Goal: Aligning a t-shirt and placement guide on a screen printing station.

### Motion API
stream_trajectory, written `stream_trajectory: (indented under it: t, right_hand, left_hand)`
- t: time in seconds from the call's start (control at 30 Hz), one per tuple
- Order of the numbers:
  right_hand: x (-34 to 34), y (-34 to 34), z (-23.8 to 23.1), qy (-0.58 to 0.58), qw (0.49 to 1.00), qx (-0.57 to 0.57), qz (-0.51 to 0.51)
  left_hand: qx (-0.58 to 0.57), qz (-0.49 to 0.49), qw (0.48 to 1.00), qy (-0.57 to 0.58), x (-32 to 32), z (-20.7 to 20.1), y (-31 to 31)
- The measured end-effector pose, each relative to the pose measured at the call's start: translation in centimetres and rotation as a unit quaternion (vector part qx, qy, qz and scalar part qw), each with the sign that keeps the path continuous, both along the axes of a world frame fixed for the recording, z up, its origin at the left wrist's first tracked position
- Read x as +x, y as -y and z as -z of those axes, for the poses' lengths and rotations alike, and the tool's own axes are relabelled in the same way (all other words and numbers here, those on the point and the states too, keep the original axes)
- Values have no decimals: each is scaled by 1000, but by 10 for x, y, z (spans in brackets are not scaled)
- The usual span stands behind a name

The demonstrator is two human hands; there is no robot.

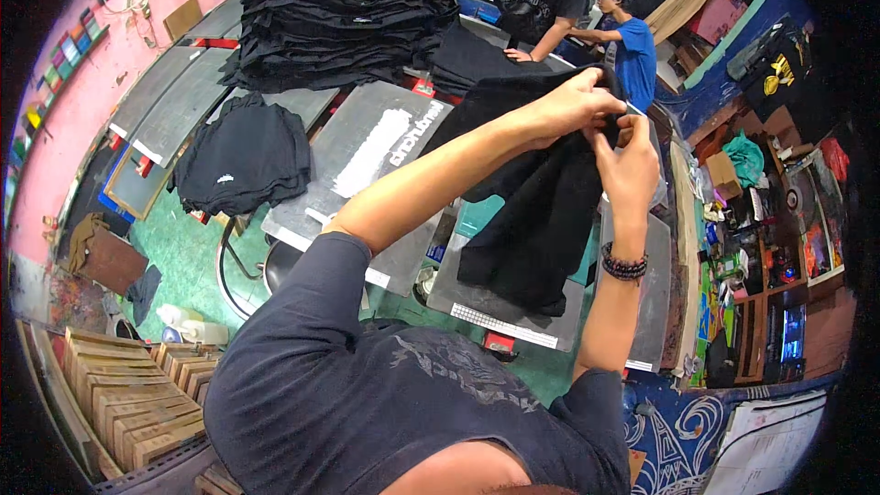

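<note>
A black garment, apparently a T-shirt (527, 247), hangs in folds from my two raised hands. Its lower part drapes over a grey printing board (445, 289). My left hand (579, 108) pinches the upper edge of the cloth, fingers closed. Close beside it, my right hand (631, 160) is also closed on the fabric, thumb and fingertips pressed together. Between the fingertips shows a small white piece (631, 108), too small to make out. A dark beaded bracelet circles my right wrist.
A tall stack of black shirts (321, 32) stands at the far left; a smaller pile (243, 156) lies nearer. Another grey board (312, 206) bears white lettering. Two co-workers (545, 0) stand beyond; one touches the stack. Cluttered shelves (775, 302) line the right; wooden frames (128, 403) stand lower left.
</note>
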State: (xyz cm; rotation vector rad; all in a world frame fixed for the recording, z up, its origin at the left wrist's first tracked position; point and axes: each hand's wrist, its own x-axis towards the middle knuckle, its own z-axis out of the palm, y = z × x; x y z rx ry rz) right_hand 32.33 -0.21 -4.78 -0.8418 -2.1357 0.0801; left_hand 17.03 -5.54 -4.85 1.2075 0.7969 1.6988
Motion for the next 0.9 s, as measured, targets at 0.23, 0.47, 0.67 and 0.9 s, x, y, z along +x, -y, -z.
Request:
stream_trajectory:
  t: [0.23,0.47,0.67,0.9]
  right_hand:
    - [14,-33,-35,-59,996,61,-24]
    - [28,-40,-6,-217,923,-183,-259]
    - [34,-26,-49,-165,941,-137,-261]
    - [56,-47,-25,-165,943,-130,-259]
  left_hand:
    - [206,-248,884,-338,-4,-20,-5]
    - [281,-599,625,-414,-1,52,51]
    - [-41,-348,815,-461,-14,68,43]
    - [-13,-233,901,-366,-12,112,45]
